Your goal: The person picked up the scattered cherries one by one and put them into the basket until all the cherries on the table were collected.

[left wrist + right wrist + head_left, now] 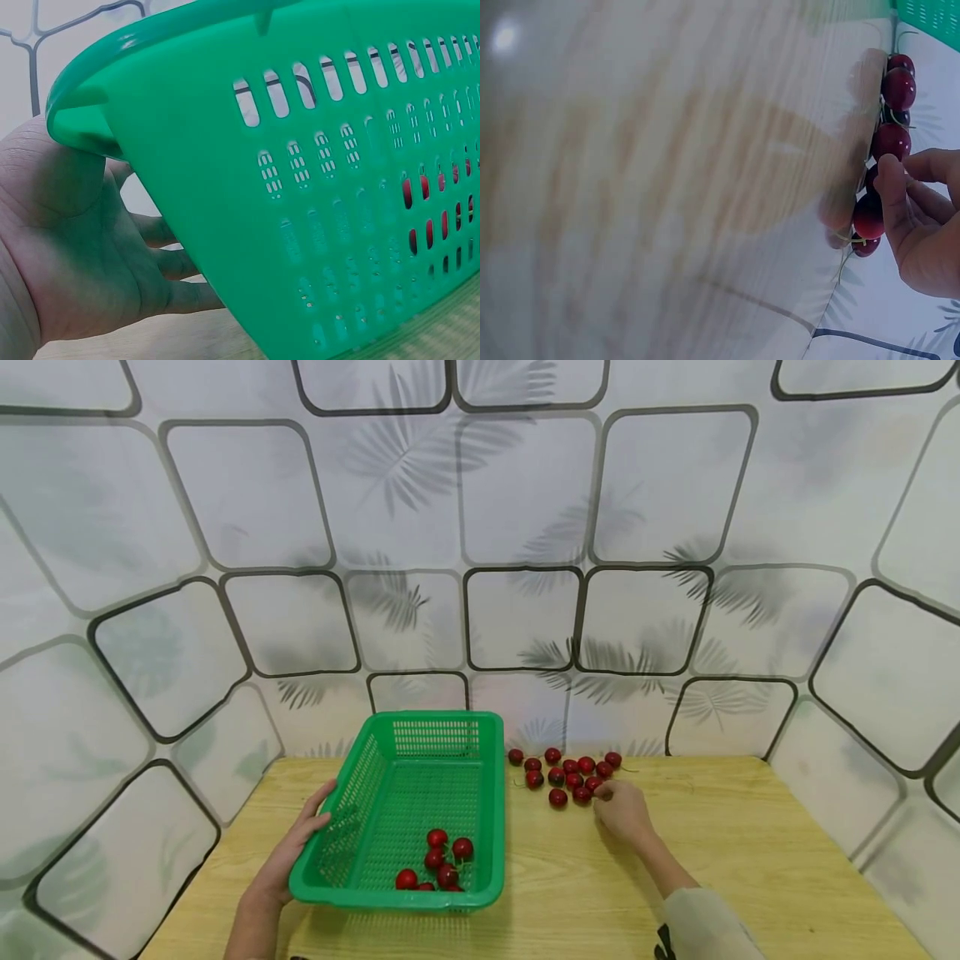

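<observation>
A green plastic basket (491, 810) stands on the table, several red cherries (437, 838) lying at its near end. My left hand (288, 852) holds the basket's left side, thumb at the rim and fingers along the outer wall; in the left wrist view, the rim hides part of that hand (97, 247). Right of the basket lies a loose group of dark red cherries (556, 776), some with stems. At the group's near right edge, my right hand (624, 810) pinches a cherry (891, 141) between thumb and forefinger, seen close up in the right wrist view.
The light wooden table (750, 843) runs on to the right of the cherries. Behind it rises a pale wall covering (525, 618) with grey outlined squares and leaf prints, close to the basket's far end.
</observation>
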`<state>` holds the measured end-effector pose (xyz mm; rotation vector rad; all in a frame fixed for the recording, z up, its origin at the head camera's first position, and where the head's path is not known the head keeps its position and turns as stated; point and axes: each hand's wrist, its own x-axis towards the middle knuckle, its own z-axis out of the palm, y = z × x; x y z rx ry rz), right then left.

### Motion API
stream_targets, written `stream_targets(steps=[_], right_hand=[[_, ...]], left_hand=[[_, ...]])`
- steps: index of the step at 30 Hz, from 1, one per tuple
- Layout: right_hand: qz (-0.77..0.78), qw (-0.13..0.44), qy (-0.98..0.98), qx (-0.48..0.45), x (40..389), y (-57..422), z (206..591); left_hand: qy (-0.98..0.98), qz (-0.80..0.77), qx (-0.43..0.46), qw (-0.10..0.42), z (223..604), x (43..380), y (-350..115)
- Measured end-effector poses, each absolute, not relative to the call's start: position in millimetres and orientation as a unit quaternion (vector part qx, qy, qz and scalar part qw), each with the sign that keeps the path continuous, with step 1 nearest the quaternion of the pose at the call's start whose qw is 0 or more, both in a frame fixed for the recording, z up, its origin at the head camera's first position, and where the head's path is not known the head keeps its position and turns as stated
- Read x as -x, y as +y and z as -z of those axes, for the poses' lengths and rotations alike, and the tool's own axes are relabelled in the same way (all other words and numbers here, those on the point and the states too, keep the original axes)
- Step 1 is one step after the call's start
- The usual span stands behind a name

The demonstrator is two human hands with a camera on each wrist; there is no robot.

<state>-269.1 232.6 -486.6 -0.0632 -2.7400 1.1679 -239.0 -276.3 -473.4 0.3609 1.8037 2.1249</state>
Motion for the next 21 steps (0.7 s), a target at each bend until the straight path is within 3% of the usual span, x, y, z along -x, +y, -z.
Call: stream_targets(steps=[13, 21], right_hand=[[-0.454, 0.066, -0.888, 0.03, 270.4, 236.1, 487.1], [-0.452, 0.101, -0.886, 0.0, 270.6, 238.0, 484.4]], left_hand=[[0.645, -0.741, -0.1, 0.158, 473.4, 239.7, -275.1], [0.649, -0.739, -0.098, 0.153, 472.1, 239.0, -275.2]])
